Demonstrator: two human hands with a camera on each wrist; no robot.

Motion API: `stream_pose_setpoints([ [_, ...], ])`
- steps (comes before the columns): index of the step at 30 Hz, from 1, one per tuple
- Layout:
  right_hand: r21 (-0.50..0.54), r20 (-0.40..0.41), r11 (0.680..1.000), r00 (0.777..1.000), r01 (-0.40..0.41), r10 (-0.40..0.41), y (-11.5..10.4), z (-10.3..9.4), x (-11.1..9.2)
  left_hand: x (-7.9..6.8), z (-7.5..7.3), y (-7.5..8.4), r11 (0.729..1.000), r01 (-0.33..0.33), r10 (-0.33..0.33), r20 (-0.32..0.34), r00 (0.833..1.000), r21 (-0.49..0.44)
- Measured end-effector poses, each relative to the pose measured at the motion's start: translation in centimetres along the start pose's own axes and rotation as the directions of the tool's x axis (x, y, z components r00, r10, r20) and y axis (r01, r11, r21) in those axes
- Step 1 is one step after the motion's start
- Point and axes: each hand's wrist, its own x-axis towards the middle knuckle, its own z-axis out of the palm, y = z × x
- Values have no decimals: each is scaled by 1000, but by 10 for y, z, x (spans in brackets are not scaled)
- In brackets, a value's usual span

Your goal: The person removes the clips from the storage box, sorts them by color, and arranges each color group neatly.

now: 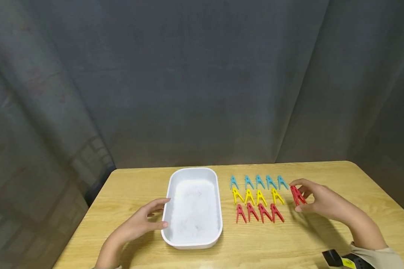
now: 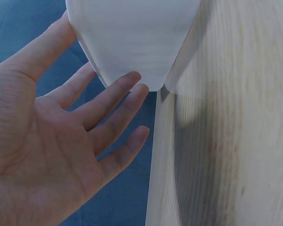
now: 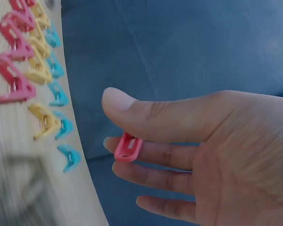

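Note:
At the right, my right hand [image 1: 323, 200] pinches a red clothespin [image 1: 295, 195] between thumb and fingers, above the table beside the rows of clothespins. In the right wrist view only one end of this red clothespin [image 3: 128, 148] shows past the thumb. A white rectangular tray [image 1: 192, 244] with nothing inside lies lengthwise on the table. My left hand [image 1: 142, 220] is at its left side, thumb and fingers spread and loosely bent, fingertips right at the rim. The left wrist view has the palm [image 2: 52, 141] facing the camera next to the tray's wall [image 2: 137, 42].
Right of the tray lie three rows of clothespins: several blue ones [image 1: 259, 182] at the back, several yellow ones [image 1: 249, 197] in the middle, several red ones [image 1: 251, 212] in front. The wooden table [image 1: 256, 250] ends at a grey curtain [image 1: 195, 93].

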Motion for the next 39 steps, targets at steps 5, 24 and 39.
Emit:
stream_pose_setpoints([
  [5, 73, 72, 997, 997, -4, -2, 13, 3, 0, -2, 1, -1, 1000, 15, -15, -1, 1000, -3],
  [24, 204, 228, 976, 973, -71, 23, 31, 27, 11, 0, -1, -1, 1000, 2, -2, 0, 1000, -12],
  [39, 208, 216, 976, 976, -70, 24, 34, 30, 12, -2, 1, 4, 1000, 20, -20, -6, 1000, -19],
])
